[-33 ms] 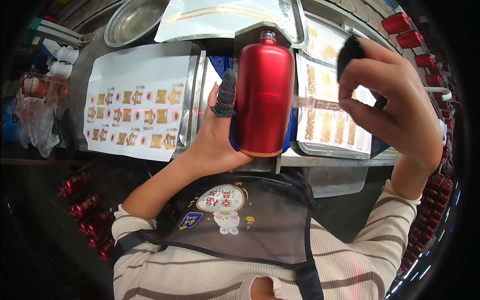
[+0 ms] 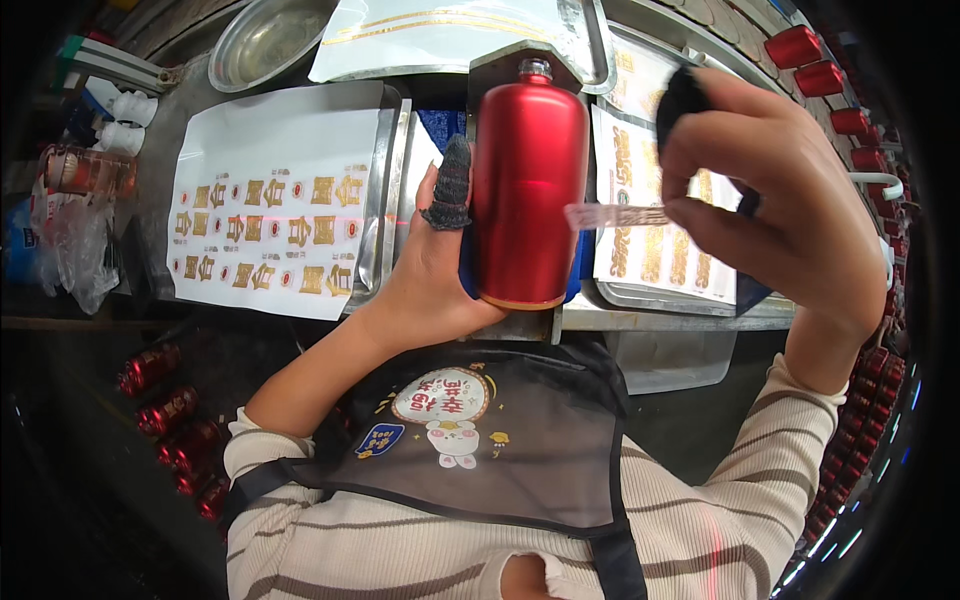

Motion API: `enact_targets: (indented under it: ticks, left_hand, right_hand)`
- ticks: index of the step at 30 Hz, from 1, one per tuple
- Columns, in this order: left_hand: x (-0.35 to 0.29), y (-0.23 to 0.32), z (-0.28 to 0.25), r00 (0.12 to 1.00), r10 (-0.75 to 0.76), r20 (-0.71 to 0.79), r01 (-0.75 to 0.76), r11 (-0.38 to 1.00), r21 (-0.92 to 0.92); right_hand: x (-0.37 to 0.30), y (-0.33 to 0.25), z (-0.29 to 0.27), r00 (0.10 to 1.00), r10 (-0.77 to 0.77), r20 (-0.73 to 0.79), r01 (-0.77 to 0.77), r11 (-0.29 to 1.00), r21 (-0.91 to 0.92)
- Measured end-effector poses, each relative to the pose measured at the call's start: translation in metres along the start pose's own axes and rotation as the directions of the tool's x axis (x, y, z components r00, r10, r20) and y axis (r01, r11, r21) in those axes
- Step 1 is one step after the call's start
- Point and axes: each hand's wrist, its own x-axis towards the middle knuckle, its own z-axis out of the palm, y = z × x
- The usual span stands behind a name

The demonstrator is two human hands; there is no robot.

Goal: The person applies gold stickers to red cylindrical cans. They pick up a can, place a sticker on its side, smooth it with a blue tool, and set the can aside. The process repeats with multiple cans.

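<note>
1. While the left hand wrapped around the lower body of a red bottle, it held that bottle upright over the front edge of the metal worktable, with a dark knitted finger cot on the finger lying along the bottle's left side.
2. The right hand was closed in a pinch on a thin, pale label strip, whose free end reached the bottle's right side; whether it was touching could not be told. A dark cot covered one raised finger of that hand.
3. Left of the bottle, a white sheet of gold and red stickers lay on a metal tray.
4. Behind the right hand, another sticker sheet lay in a second tray.
5. A round metal basin stood at the far left of the table.
6. More red bottles were lined up along the right rim, and others lay low at the left.
</note>
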Motion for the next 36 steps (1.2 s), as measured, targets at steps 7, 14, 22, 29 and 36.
enact_targets:
  ticks: [7,14,22,29,36]
  left_hand:
    - [-0.007,-0.008,-0.012,0.991,-0.034,-0.128,0.007,0.979,-0.205]
    - [0.018,0.007,0.008,0.916,-0.276,-0.290,0.141,0.900,-0.413]
    - [0.012,-0.008,0.008,0.939,-0.196,-0.282,-0.015,0.796,-0.605]
    - [0.017,-0.007,0.007,0.938,-0.154,-0.309,-0.055,0.817,-0.574]
    - [0.022,0.001,0.007,0.922,-0.218,-0.318,-0.062,0.731,-0.680]
  right_hand:
    - [0.071,-0.021,0.030,0.994,-0.059,0.097,0.081,0.967,-0.243]
    - [0.072,0.001,0.054,0.990,-0.094,-0.107,0.063,0.964,-0.259]
    - [0.003,-0.031,0.127,0.588,0.808,-0.040,-0.414,0.343,0.843]
    - [0.009,-0.033,0.139,0.574,0.818,-0.052,-0.335,0.292,0.896]
    - [0.012,-0.032,0.139,0.566,0.822,-0.060,-0.272,0.255,0.928]
